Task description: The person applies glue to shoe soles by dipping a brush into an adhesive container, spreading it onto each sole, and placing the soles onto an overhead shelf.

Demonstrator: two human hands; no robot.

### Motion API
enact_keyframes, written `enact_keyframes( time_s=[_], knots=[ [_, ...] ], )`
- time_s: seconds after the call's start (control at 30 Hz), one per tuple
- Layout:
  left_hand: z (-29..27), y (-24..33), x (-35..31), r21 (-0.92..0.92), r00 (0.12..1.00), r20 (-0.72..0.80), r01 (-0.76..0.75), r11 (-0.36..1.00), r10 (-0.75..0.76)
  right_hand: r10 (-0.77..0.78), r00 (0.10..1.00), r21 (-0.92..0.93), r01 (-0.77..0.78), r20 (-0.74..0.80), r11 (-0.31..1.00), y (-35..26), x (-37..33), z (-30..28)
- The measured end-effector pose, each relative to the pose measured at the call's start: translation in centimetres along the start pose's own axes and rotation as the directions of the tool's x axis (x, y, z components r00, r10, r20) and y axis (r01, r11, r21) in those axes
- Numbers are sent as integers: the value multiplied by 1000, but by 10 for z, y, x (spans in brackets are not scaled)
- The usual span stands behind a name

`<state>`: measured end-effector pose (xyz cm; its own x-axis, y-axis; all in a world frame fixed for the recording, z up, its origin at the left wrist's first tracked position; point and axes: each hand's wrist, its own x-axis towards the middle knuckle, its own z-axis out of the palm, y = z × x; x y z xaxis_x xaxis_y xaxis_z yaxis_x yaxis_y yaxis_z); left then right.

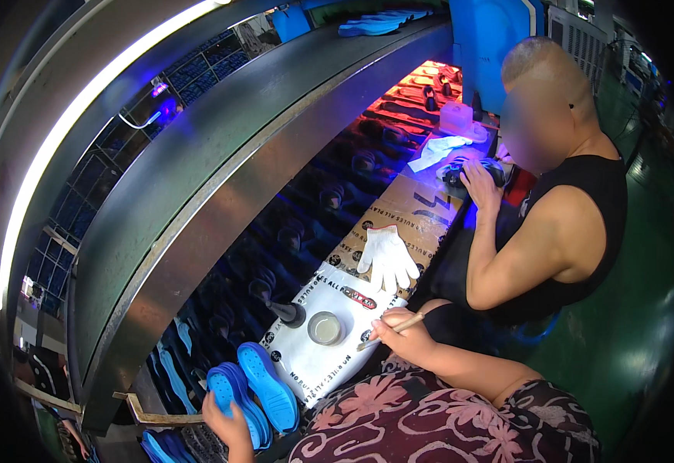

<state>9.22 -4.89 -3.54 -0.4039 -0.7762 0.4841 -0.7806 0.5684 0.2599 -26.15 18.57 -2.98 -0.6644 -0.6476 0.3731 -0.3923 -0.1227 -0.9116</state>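
My left hand (227, 424) is at the lower left, its fingers closed on the near edge of a blue shoe sole (227, 380) on top of a small pile. Against that pile leans another blue shoe sole (269, 386), pitted with small holes at its far end. A thin brush (412, 320) with a pale wooden handle is in my right hand (403, 338), its tip pointing down left. Between my hands stands a round cup (325, 329) with greyish liquid, on a white printed sheet (318, 363). A dark, tapered object (288, 312) lies beside the cup.
A white glove (387, 261) and a red-handled tool (360, 299) lie beyond the cup. On the right, a co-worker's hand (480, 184) rests on a dark shoe (460, 171). A metal-edged conveyor hood (221, 208) arches over dark shoes on the left. More blue soles (379, 23) lie on top.
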Motion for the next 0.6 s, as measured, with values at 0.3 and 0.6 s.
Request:
enact_keyframes(
  time_s=[0.3,0.6],
  knots=[
    [22,-111,-62,-221,741,476,623,750,-474,41,987,33,-47,156,998,-9,-1,40],
    [-30,-16,-29,-630,545,776,688,-361,-317,346,931,59,-354,117,933,-9,-13,44]
  ],
)
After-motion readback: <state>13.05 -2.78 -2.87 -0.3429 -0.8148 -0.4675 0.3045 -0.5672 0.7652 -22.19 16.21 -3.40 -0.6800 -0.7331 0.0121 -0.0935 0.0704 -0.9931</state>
